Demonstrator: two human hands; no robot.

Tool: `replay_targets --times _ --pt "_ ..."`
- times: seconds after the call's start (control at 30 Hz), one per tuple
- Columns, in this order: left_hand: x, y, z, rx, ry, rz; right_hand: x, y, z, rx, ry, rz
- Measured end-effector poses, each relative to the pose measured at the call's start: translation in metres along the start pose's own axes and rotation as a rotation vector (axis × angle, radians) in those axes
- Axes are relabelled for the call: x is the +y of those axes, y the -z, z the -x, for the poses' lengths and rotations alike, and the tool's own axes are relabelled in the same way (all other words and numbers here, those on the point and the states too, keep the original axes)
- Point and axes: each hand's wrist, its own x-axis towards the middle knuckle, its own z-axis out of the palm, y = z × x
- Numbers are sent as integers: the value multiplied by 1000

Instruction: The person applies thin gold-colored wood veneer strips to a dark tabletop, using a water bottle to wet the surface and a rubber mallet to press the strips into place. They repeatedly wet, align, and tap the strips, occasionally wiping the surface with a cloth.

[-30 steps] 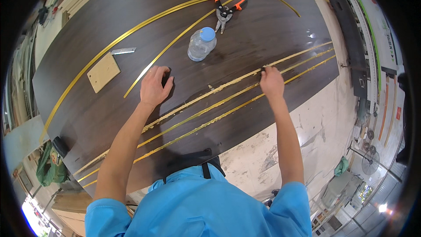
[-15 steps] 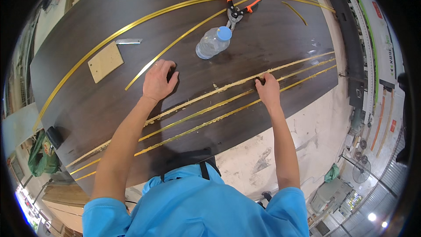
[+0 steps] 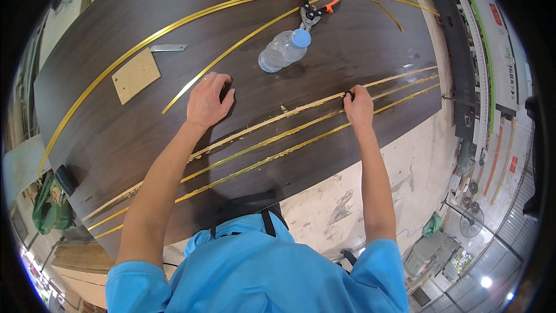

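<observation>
now the right hand [image 3: 359, 108], pinching a dark piece [image 3: 348, 95], has shifted to the pale strip [image 3: 317, 104].

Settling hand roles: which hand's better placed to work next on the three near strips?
Right hand, probably: it's at the strips, pinching a small dark object. The left hand is beyond them, holding nothing visible.

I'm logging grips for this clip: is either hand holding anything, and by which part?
The right hand pinches a small dark piece; by which part cannot be told, as the hand mostly covers it. The left hand holds nothing visible.
</observation>
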Motion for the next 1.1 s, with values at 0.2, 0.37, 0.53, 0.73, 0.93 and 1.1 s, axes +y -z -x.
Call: replay_targets --times 0.2,0.37,0.53,0.73,0.93,1.1 --pt "0 0 1 -8 17 -4 2 3 -2 -92 31 2" --pt "-3 0 -2 -1 11 -18 9 6 -6 -33 -20 -47" --pt "-1 0 1 -3 1 -8 11 11 -11 -141 -49 -15" --pt "-2 -2 -1 9 -6 -2 15 16 -10 -111 8 -11" --pt "0 -1 -1 -15 17 14 34 13 -16 24 -103 -6" --pt "1 -2 -4 5 9 -8 35 9 -23 -118 11 -122"
